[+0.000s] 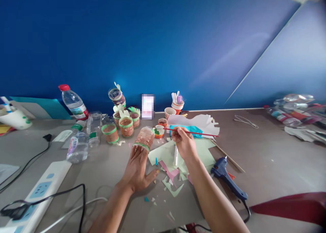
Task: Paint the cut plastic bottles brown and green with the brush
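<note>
My left hand [139, 173] has its fingers pushed into the mouth of a cut plastic bottle cup [144, 139], thumb out to the side. The cup is painted brown with a green band at its rim and is tilted, its mouth toward me. In a pinch, my right hand [184, 141] grips a thin red paintbrush [198, 134]. The brush tip points left, over a paper cup with green paint [159, 132] beside the bottle cup. Whether the tip touches either one, I cannot tell. Behind stand several similar painted cups [126, 127], some with paper leaf shapes.
A blue glue gun [228, 178] lies at right near a thin stick [229, 156]. Paper sheets [203, 153] and scraps cover the middle. Plastic bottles [77, 148] and a power strip [40, 192] with cords are at left. Paper cups [177, 106] and a phone [148, 106] stand behind.
</note>
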Motion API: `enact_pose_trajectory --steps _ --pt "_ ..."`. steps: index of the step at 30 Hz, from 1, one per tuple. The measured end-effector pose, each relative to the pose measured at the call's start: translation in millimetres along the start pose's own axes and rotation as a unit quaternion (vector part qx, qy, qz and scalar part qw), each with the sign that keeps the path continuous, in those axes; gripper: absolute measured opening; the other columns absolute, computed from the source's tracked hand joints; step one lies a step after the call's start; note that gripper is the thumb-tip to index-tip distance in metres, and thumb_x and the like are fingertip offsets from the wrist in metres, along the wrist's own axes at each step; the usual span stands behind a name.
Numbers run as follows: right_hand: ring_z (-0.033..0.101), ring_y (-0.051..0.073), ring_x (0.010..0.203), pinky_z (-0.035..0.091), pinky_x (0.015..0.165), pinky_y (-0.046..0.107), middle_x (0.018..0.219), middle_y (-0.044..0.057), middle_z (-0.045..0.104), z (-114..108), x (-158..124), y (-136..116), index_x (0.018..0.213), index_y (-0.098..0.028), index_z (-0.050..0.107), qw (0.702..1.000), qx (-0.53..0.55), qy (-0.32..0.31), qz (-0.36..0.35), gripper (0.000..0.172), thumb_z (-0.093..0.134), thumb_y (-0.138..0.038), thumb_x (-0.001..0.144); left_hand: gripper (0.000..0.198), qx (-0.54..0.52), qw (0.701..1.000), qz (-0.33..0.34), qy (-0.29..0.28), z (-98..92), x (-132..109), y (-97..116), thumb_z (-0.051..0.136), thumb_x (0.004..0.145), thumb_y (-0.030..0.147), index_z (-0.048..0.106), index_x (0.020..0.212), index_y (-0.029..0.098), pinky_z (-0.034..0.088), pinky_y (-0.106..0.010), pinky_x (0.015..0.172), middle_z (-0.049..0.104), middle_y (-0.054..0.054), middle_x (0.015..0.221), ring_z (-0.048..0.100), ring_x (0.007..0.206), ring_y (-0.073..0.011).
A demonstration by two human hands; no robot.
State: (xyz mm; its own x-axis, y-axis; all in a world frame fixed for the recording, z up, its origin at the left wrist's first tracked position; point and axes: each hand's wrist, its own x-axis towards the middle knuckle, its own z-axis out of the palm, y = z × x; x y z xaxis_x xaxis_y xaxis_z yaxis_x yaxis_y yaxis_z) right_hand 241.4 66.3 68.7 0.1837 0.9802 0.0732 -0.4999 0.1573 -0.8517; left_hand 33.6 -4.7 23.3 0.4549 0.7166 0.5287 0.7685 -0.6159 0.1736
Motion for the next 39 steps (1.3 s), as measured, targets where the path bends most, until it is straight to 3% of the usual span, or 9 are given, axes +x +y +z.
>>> enact_pose_trajectory --steps 6,11,13,16,19,24,28,32,39 --pt "0.047 0.01 0.048 0.032 0.047 0.026 0.057 0.0 0.062 -4.2 3.3 0.6 0.064 -0.017 0.065 0.999 -0.015 0.042 -0.003 0.014 0.072 -0.029 0.068 0.063 -0.028 1.0 -0.008 -0.006 0.2 0.1 0.1 0.056 0.079 0.043 0.036 0.128 0.008 0.027 -0.064 0.104 0.058 -0.022 0.114 0.052 0.112 -0.0415" --pt "0.055 0.013 0.057 0.04 0.056 0.028 0.068 0.001 0.068 -1.8 2.0 0.7 0.087 -0.021 0.067 0.999 0.008 0.035 -0.032 0.022 0.068 -0.038 0.075 0.067 -0.2 0.975 -0.098 -0.004 -6.2 -0.4 2.2 0.05 0.083 0.056 0.04 0.134 0.012 0.017 -0.063 0.111 0.056 -0.021 0.124 0.046 0.125 -0.04" --pt "0.058 0.015 0.061 0.043 0.06 0.03 0.071 0.002 0.069 -0.7 0.7 2.6 0.09 -0.021 0.068 1.0 -0.005 0.013 -0.019 0.024 0.067 -0.04 0.076 0.074 -0.334 0.929 -0.158 0.023 -8.2 0.1 3.5 0.041 0.085 0.064 0.038 0.14 0.014 0.022 -0.058 0.111 0.053 -0.021 0.133 0.038 0.134 -0.0384" --pt "0.061 0.017 0.069 0.044 0.066 0.031 0.076 0.003 0.07 -2.5 0.4 5.1 0.086 -0.021 0.069 0.999 -0.04 -0.018 -0.012 0.022 0.067 -0.04 0.075 0.082 -0.54 0.808 -0.223 0.075 -10.6 4.9 4.8 0.024 0.085 0.074 0.041 0.142 0.017 0.034 -0.053 0.107 0.054 -0.019 0.136 0.041 0.134 -0.0345" --pt "0.062 0.019 0.077 0.044 0.071 0.031 0.082 0.004 0.071 -5.7 0.7 5.4 0.087 -0.021 0.071 0.995 -0.09 -0.047 -0.007 0.023 0.067 -0.04 0.075 0.088 -0.666 0.701 -0.233 0.104 -16.2 14.2 5.8 0.016 0.082 0.079 0.051 0.135 0.017 0.036 -0.053 0.105 0.06 -0.017 0.131 0.049 0.128 -0.0333" --pt "0.062 0.019 0.08 0.045 0.075 0.031 0.087 0.005 0.073 -3.9 -2.3 4.4 0.09 -0.02 0.072 0.986 -0.135 -0.091 0.022 0.024 0.07 -0.038 0.074 0.089 -0.714 0.639 -0.266 0.102 -27.6 23.7 6.0 0.017 0.08 0.081 0.06 0.124 0.016 0.039 -0.052 0.104 0.068 -0.016 0.119 0.054 0.123 -0.0321" --pt "0.063 0.018 0.078 0.047 0.075 0.031 0.087 0.004 0.073 -1.2 -5.0 4.6 0.092 -0.022 0.073 0.981 -0.142 -0.123 0.052 0.025 0.073 -0.039 0.073 0.085 -0.707 0.645 -0.27 0.109 -27.2 23.4 4.2 0.024 0.08 0.081 0.063 0.119 0.016 0.04 -0.051 0.103 0.071 -0.015 0.111 0.056 0.12 -0.032" --pt "0.063 0.016 0.074 0.049 0.075 0.031 0.084 0.004 0.072 -0.4 -6.4 4.2 0.091 -0.021 0.074 0.978 -0.129 -0.144 0.079 0.027 0.075 -0.04 0.071 0.086 -0.674 0.682 -0.269 0.09 -18.9 20.0 2.1 0.026 0.079 0.082 0.062 0.12 0.015 0.04 -0.051 0.103 0.07 -0.016 0.114 0.055 0.121 -0.0332" --pt "0.064 0.015 0.069 0.052 0.069 0.031 0.08 0.004 0.072 -0.6 -6.6 4.7 0.089 -0.018 0.074 0.974 -0.138 -0.118 0.135 0.034 0.08 -0.041 0.064 0.091 -0.61 0.751 -0.248 0.047 -6.5 11.3 -3.2 0.024 0.077 0.084 0.055 0.132 0.018 0.042 -0.053 0.101 0.066 -0.016 0.122 0.051 0.125 -0.0355"
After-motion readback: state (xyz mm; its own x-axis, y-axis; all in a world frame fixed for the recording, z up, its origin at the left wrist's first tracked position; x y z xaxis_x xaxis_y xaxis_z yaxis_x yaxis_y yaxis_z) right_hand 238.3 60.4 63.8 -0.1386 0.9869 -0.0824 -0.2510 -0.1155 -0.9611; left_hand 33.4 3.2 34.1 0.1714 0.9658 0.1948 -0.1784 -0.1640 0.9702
